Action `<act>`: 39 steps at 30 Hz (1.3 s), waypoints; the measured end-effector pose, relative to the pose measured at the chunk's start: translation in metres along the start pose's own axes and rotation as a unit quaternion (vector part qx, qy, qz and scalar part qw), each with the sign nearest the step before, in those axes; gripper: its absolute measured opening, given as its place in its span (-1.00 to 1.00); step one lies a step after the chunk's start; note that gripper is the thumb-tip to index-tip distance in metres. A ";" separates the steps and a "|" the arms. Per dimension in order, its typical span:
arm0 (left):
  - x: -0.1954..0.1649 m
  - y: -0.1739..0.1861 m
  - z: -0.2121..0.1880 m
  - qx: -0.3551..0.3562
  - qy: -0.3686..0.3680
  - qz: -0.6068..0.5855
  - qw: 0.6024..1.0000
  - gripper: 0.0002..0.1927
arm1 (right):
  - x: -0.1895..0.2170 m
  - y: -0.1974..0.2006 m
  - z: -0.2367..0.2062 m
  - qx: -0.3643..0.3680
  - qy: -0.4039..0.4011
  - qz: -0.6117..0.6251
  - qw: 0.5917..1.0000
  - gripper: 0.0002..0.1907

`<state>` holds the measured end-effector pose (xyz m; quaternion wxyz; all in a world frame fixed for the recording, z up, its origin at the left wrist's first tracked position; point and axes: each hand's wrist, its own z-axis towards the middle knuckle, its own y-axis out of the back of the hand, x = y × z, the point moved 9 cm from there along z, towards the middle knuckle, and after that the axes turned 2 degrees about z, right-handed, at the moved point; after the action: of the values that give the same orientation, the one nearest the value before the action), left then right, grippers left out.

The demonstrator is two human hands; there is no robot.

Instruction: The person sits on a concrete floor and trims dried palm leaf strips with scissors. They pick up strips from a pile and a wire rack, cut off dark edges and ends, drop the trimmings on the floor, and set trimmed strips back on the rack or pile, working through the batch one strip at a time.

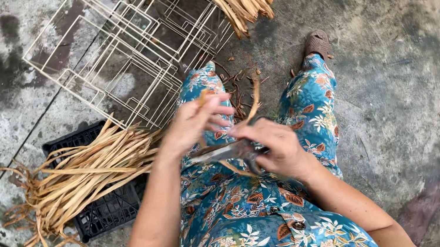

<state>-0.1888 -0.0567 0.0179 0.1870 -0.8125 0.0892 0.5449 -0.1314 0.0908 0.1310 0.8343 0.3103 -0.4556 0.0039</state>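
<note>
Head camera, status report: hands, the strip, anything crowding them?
Left hand pinching dried strip. Right hand gripping dark blade tool against it. Scraps on floor; nothing blocking.

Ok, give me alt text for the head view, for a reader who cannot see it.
Seen from above, a seated person's left hand and right hand work a dried plant strip with a dark blade-like tool over their lap. A bundle of dried strips lies on a black crate to the left, white wire frames beyond.
</note>
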 end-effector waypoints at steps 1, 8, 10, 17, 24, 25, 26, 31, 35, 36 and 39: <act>0.005 -0.015 0.010 0.023 0.015 -0.044 0.999 -0.48 | -0.002 -0.006 0.001 0.020 -0.013 0.012 1.000 -0.42; -0.013 -0.050 0.033 0.026 -0.022 -0.195 0.980 -0.54 | -0.006 -0.018 -0.005 0.059 -0.018 0.049 0.997 -0.37; -0.023 -0.048 0.033 0.009 -0.057 -0.180 0.982 -0.59 | -0.012 -0.020 -0.009 0.089 -0.056 0.056 0.993 -0.36; -0.053 -0.022 0.020 -0.096 -0.153 0.045 0.982 -0.68 | -0.034 0.025 -0.035 -0.052 -0.066 0.046 0.995 -0.42; -0.072 -0.022 -0.005 -0.131 -0.175 0.164 0.962 -0.71 | -0.118 0.053 -0.088 -0.153 -0.329 0.213 0.907 -0.31; -0.074 -0.025 -0.007 -0.125 -0.173 0.170 0.962 -0.72 | -0.120 0.053 -0.089 -0.144 -0.330 0.217 0.907 -0.30; -0.074 -0.028 -0.008 -0.118 -0.171 0.175 0.963 -0.73 | -0.120 0.052 -0.091 -0.135 -0.333 0.221 0.907 -0.29; -0.072 -0.043 -0.004 -0.089 -0.141 0.235 0.958 -0.75 | -0.116 0.049 -0.087 -0.126 -0.311 0.253 0.907 -0.33; -0.065 -0.043 -0.004 -0.088 -0.122 0.282 0.948 -0.75 | -0.122 0.049 -0.090 -0.154 -0.337 0.231 0.900 -0.45; -0.063 -0.041 -0.004 -0.092 -0.116 0.294 0.944 -0.75 | -0.126 0.048 -0.092 -0.162 -0.349 0.247 0.889 -0.47; -0.061 -0.033 -0.007 -0.089 -0.130 0.253 0.955 -0.78 | -0.132 0.045 -0.096 -0.173 -0.375 0.276 0.868 -0.50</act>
<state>-0.1948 -0.0330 0.0831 -0.0199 -0.6988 0.2182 0.6809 -0.1494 0.2136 0.0158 0.6059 0.0002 -0.7946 0.0385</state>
